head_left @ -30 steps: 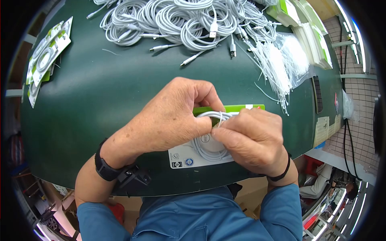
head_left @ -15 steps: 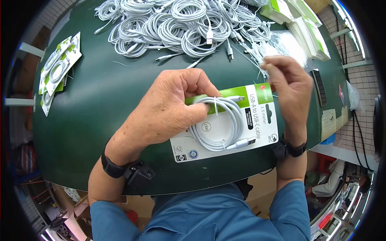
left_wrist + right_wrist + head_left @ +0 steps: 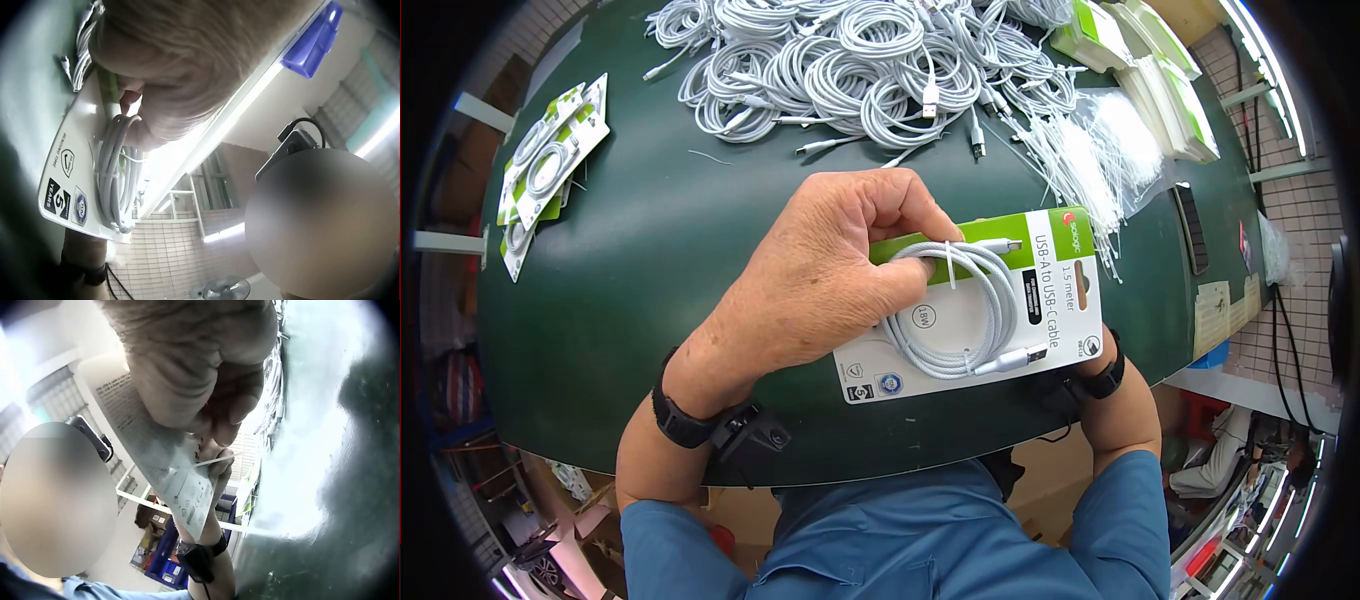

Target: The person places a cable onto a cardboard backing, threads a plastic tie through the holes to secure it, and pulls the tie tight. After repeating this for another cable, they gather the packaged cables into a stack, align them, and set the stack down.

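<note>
My left hand (image 3: 830,265) pinches the upper left of a coiled grey-white USB cable (image 3: 1000,290), thumb inside the loop. The coil lies on a green and white cardboard package card (image 3: 1065,315), tilted above the table. A white zip tie (image 3: 950,265) loops round the coil near my left fingertips. On the card's back, seen from the right wrist, a thin zip tie tail (image 3: 219,460) sticks out. My right hand (image 3: 194,369) is behind the card, its fingers loosely bent beside that tail. The head view hides this hand, apart from its wrist.
A heap of coiled cables (image 3: 870,70) covers the table's far side. Loose white zip ties (image 3: 1090,170) lie right of it, beside stacked cards (image 3: 1170,100) and a phone (image 3: 1192,225). Carded cables (image 3: 550,165) lie at the far left.
My right hand left the front of the coil, swung out to the right, then moved in behind the card. The card has tilted up with my left hand still pinching the coil.
</note>
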Action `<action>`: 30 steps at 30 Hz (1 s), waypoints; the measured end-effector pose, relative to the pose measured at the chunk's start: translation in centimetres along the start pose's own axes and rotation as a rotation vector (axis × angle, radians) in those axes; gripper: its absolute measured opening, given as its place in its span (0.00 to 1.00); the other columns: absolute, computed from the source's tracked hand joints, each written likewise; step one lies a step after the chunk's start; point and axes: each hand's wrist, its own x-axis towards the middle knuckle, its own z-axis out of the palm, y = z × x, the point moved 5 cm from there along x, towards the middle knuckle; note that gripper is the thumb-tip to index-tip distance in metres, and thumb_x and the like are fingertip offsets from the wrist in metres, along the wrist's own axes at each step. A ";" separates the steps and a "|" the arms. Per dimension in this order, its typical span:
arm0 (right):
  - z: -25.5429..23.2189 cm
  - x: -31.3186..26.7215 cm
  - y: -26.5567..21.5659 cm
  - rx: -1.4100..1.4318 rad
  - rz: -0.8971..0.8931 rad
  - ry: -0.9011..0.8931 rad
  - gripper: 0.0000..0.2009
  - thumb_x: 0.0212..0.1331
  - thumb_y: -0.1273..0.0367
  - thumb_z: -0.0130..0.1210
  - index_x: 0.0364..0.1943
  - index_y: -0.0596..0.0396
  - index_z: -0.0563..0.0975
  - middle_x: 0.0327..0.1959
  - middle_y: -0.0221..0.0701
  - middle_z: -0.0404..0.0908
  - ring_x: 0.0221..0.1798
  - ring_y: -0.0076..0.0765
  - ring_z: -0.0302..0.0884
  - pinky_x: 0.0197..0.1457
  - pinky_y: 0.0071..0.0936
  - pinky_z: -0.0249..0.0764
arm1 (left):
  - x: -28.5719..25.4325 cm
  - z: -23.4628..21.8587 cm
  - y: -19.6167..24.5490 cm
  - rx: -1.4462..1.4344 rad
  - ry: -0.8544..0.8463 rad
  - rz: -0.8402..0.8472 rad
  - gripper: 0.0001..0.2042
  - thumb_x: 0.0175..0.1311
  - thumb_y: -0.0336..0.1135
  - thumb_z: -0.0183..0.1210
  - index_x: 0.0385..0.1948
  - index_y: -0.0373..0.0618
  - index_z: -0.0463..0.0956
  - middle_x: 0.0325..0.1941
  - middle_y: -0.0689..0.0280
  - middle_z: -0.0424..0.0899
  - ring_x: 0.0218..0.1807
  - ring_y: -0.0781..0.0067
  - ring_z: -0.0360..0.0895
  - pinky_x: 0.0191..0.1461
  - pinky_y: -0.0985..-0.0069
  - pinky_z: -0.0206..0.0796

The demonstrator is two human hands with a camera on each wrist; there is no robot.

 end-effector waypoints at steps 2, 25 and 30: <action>-0.4 0.1 -0.3 -0.337 -0.167 -0.071 0.39 0.67 0.62 0.69 0.79 0.57 0.63 0.70 0.42 0.79 0.64 0.35 0.84 0.64 0.34 0.86 | 0.0 0.2 -0.1 0.000 -0.001 -0.003 0.10 0.59 0.18 0.59 0.41 0.33 0.82 0.43 0.62 0.90 0.45 0.79 0.86 0.52 0.79 0.79; 4.3 2.8 -5.9 -1.493 -0.874 0.052 0.05 0.54 0.76 0.66 0.30 0.56 0.79 0.25 0.30 0.77 0.25 0.30 0.76 0.27 0.25 0.71 | -0.5 2.6 0.0 0.368 -0.050 0.332 0.20 0.51 0.15 0.58 0.49 0.36 0.83 0.41 0.59 0.89 0.43 0.68 0.88 0.52 0.71 0.79; 5.2 2.6 -5.7 -1.580 -0.943 0.104 0.06 0.47 0.81 0.60 0.27 0.56 0.78 0.24 0.30 0.77 0.25 0.33 0.78 0.28 0.29 0.74 | -1.2 3.5 0.5 0.734 -0.135 0.385 0.23 0.51 0.17 0.65 0.52 0.40 0.83 0.43 0.57 0.86 0.45 0.52 0.85 0.49 0.63 0.77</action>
